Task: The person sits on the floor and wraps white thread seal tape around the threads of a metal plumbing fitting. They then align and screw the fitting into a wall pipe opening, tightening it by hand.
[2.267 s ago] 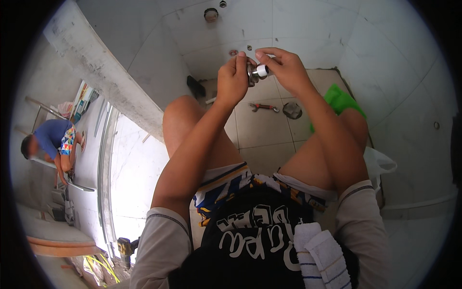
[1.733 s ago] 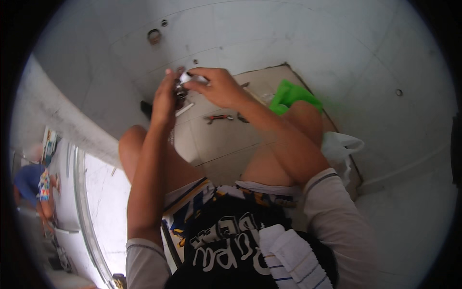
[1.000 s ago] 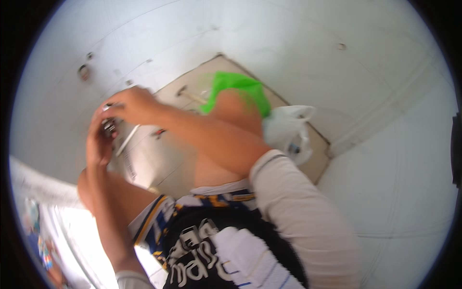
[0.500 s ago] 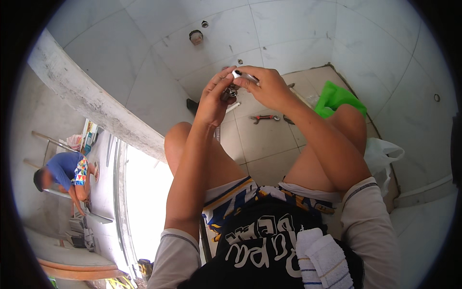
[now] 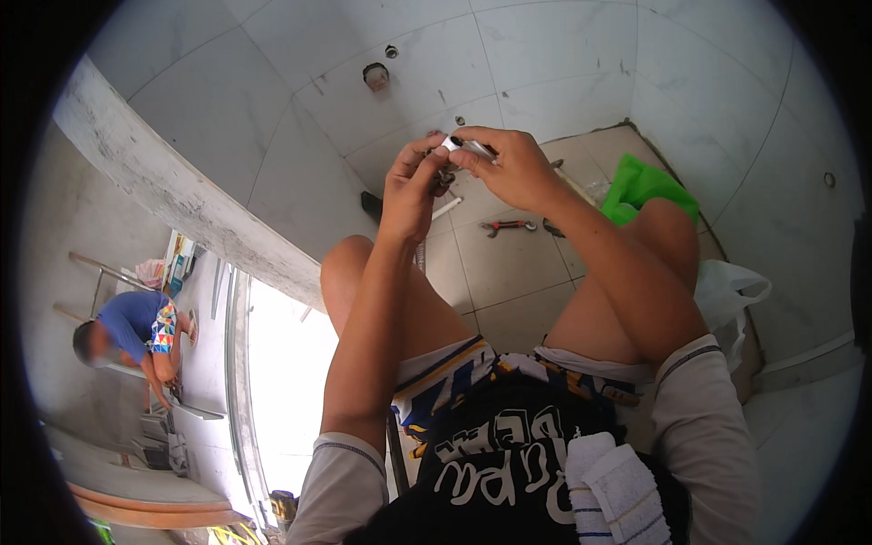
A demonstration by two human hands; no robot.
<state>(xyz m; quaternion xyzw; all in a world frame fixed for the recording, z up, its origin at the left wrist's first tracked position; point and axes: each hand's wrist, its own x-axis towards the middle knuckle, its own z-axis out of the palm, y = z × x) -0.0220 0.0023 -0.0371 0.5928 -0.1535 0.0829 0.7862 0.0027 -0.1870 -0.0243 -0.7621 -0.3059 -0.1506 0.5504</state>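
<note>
Both my hands are raised together in front of me, above the floor between my knees. My left hand (image 5: 411, 186) is closed around a shiny metal fitting (image 5: 443, 182), mostly hidden by the fingers. My right hand (image 5: 513, 168) pinches a small white roll of tape (image 5: 452, 143) with a dark centre. The left fingertips touch the roll's left side. Below the hands, an adjustable wrench (image 5: 509, 225) with red on its handle lies on the tiled floor, and a short white stick-like piece (image 5: 447, 207) lies near it.
A green bag (image 5: 645, 191) lies by my right knee, with a white plastic bag (image 5: 731, 295) behind it. Tiled walls (image 5: 545, 54) with pipe holes (image 5: 375, 76) stand ahead. Beyond a low ledge (image 5: 182, 191) at left, another person (image 5: 136, 327) bends down.
The whole view has shifted slightly, so things appear a little further right. My hands stay together on the fitting and the roll, with the roll turned a little.
</note>
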